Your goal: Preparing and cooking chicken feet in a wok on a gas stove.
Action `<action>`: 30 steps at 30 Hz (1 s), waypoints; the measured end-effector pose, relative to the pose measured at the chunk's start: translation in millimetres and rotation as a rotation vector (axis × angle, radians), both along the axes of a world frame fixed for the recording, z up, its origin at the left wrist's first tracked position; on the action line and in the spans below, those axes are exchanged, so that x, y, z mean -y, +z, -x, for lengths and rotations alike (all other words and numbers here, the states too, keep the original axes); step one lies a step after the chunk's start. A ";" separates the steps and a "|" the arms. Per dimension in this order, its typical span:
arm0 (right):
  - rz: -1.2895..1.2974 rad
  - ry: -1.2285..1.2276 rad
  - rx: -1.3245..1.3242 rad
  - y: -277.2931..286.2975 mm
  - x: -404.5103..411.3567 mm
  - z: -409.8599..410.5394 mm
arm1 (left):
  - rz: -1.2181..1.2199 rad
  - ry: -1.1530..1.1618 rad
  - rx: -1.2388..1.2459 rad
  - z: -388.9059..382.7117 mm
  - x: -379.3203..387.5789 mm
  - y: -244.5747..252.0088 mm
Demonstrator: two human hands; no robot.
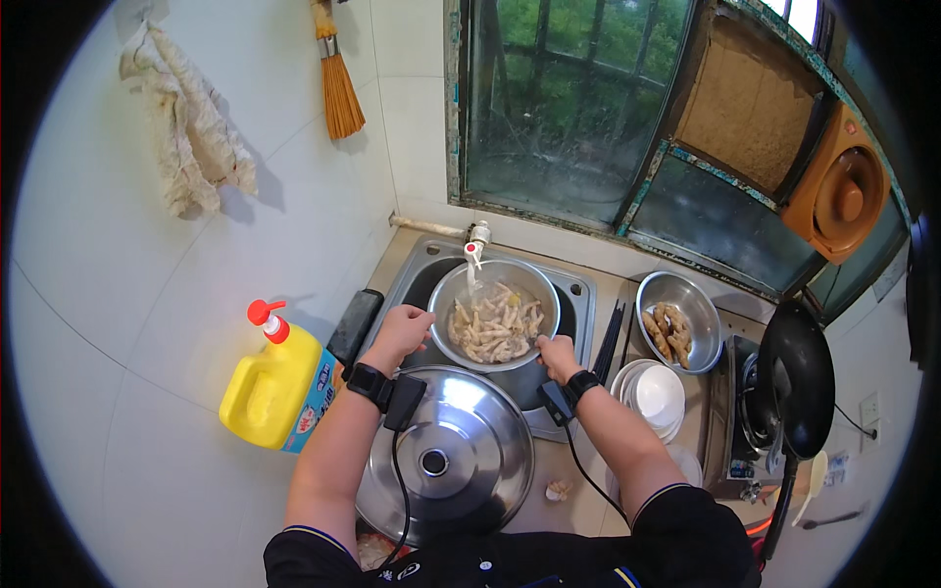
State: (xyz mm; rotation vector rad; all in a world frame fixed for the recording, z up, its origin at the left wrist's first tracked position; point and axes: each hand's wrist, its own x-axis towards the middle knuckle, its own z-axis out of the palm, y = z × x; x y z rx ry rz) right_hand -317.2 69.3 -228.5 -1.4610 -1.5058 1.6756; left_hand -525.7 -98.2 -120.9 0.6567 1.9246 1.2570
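Observation:
A round metal basin (494, 366) sits under the running tap (476, 246) in the stainless steel sink (582, 294). Inside it, pale chicken feet (489, 331) lie in water, and a stream from the tap falls at the basin's far left. My left hand (401, 334) has its fingers at the left rim, thumb and forefinger pinched on the edge. At the lower right rim, my right hand (559, 357) grips the basin. Both wrists wear black straps with cabled devices. Just below the sink, a large domed metal lid (470, 448) lies between my forearms.
On the left stands a yellow pump bottle (272, 393). Right of the sink are black chopsticks (609, 342), stacked white bowls (658, 393) and a metal bowl (709, 331) holding ginger (669, 334). Farther right, a black wok (798, 382) tilts by a gas stove (735, 434).

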 end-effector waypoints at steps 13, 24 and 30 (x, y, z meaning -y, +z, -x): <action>0.124 -0.004 -0.044 26.0 15.4 -0.8 | 0.030 -0.059 -0.038 2.6 -15.1 6.0; 0.044 -0.087 -0.058 6.4 9.4 -7.4 | -0.077 -0.063 -0.330 36.9 -72.8 -33.3; 0.066 -0.087 -0.064 8.6 12.1 -5.4 | -0.146 -0.062 -0.402 27.6 -104.4 -36.6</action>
